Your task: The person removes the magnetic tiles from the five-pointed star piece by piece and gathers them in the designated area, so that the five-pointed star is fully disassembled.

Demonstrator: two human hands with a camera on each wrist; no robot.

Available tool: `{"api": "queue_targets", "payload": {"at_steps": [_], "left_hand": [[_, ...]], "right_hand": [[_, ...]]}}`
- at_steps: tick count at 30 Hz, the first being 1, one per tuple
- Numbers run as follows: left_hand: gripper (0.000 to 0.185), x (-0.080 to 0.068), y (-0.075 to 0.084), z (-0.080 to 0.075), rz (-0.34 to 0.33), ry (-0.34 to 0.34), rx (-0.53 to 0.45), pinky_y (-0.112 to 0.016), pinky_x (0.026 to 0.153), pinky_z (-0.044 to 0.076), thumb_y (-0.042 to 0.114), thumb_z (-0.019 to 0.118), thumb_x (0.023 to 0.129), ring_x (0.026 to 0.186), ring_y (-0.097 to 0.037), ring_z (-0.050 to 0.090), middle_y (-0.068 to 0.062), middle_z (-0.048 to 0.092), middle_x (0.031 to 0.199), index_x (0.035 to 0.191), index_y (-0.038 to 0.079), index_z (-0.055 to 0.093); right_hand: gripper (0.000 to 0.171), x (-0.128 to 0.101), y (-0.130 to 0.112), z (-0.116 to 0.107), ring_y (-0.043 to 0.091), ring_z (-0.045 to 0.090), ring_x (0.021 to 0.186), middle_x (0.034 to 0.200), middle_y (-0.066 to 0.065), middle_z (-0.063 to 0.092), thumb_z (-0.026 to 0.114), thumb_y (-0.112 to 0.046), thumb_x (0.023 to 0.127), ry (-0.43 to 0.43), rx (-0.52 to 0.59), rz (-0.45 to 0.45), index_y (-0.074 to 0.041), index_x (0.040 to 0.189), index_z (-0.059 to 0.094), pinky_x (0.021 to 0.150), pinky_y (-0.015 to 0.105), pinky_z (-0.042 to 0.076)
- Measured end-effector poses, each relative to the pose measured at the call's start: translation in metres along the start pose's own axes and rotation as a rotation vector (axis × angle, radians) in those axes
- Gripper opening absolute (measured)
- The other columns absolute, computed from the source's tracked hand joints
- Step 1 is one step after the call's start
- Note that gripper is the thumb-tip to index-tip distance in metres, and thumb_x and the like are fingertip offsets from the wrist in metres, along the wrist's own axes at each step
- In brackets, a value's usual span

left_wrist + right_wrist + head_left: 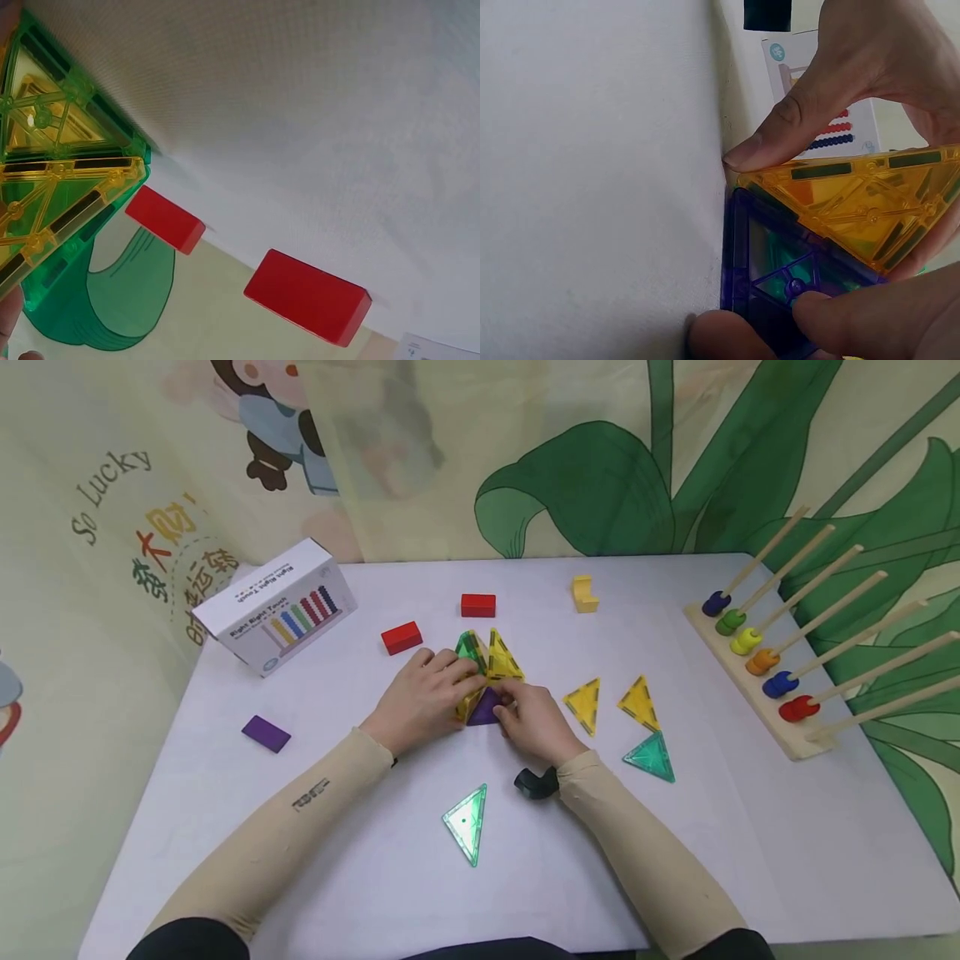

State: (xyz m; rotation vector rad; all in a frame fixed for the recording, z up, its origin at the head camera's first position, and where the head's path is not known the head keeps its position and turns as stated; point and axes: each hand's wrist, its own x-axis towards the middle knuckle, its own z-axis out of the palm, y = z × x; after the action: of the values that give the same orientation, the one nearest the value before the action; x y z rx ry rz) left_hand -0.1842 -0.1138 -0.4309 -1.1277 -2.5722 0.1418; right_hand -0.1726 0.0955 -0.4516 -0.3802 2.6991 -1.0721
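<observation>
At the middle of the white table stands a small cluster of magnetic triangle tiles: a green one, a yellow one and a purple one at the front. My left hand grips the cluster from the left, its thumb and fingers curled round a yellow tile. From the right, my right hand pinches the purple tile with its fingertips. In the left wrist view the green tile and yellow tile stand joined edge to edge.
Two red blocks and a yellow block lie behind the cluster. Loose yellow triangles and green triangles lie right and front. There are also a white box, purple block, dark curved block and peg rack.
</observation>
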Motion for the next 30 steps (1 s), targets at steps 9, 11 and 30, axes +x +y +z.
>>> {"api": "queue_targets", "payload": {"at_steps": [9, 11, 30], "left_hand": [[0.058, -0.003, 0.001, 0.001, 0.006, 0.03, 0.0, -0.039, 0.091, 0.047, 0.04, 0.088, 0.081, 0.113, -0.025, 0.059, -0.002, 0.068, 0.129, 0.133, 0.021, 0.069], [0.059, -0.003, 0.001, 0.0, 0.007, 0.019, -0.001, -0.039, 0.091, 0.047, 0.039, 0.088, 0.081, 0.115, -0.025, 0.059, -0.002, 0.067, 0.13, 0.134, 0.021, 0.069], [0.06, -0.001, 0.0, 0.0, 0.012, 0.024, 0.008, -0.039, 0.092, 0.048, 0.04, 0.089, 0.08, 0.116, -0.025, 0.059, -0.002, 0.067, 0.131, 0.134, 0.02, 0.069]], "right_hand": [[0.069, -0.002, -0.015, 0.002, 0.021, 0.067, 0.093, 0.109, 0.006, 0.075, 0.075, -0.062, 0.086, -0.006, -0.089, 0.027, -0.009, 0.131, 0.066, 0.077, 0.031, 0.057], [0.071, -0.002, -0.018, 0.004, 0.021, 0.064, 0.084, 0.097, 0.004, 0.075, 0.074, -0.068, 0.084, 0.028, -0.124, 0.037, -0.01, 0.125, 0.069, 0.067, 0.029, 0.051], [0.044, -0.007, -0.017, 0.011, 0.018, 0.053, 0.069, 0.075, 0.002, 0.058, 0.079, -0.051, 0.088, 0.119, -0.086, 0.015, -0.013, 0.095, 0.059, 0.057, 0.028, 0.038]]}}
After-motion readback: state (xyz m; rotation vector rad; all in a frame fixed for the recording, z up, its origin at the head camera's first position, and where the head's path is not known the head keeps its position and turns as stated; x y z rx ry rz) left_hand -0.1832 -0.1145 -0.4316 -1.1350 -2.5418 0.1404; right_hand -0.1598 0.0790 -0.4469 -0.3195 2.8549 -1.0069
